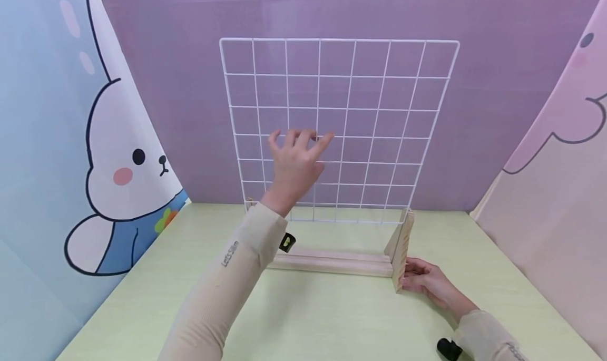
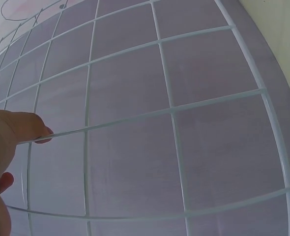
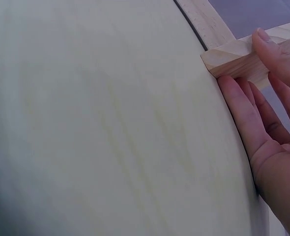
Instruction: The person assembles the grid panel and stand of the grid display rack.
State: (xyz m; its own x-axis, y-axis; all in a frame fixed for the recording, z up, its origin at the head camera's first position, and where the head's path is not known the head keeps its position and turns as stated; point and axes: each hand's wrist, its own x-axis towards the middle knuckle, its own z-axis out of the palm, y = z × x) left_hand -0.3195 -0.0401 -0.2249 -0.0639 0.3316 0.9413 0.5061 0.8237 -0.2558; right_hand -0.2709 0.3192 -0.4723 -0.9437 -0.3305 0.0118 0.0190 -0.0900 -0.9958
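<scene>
A white wire grid panel [image 1: 365, 137] stands upright, leaning back slightly, in a wooden stand [image 1: 332, 265]. My left hand [image 1: 296, 163] is raised at the panel's left-centre, fingers spread and lightly bent, fingertips at a horizontal wire. In the left wrist view a fingertip [image 2: 43, 133] touches that wire, its end partly behind it. Low at the right, my right hand [image 1: 429, 282] holds the stand's right side board [image 1: 403, 250]. The right wrist view shows the thumb [image 3: 277, 54] on the board's edge and the fingers [image 3: 243, 108] against its lower side.
A pale green table [image 1: 327, 319] lies under the stand. A purple backdrop [image 1: 166, 87] hangs behind it, with a rabbit-print panel [image 1: 118, 182] at the left and a pink panel [image 1: 550, 192] at the right. Black devices [image 1: 448, 349] show near both wrists.
</scene>
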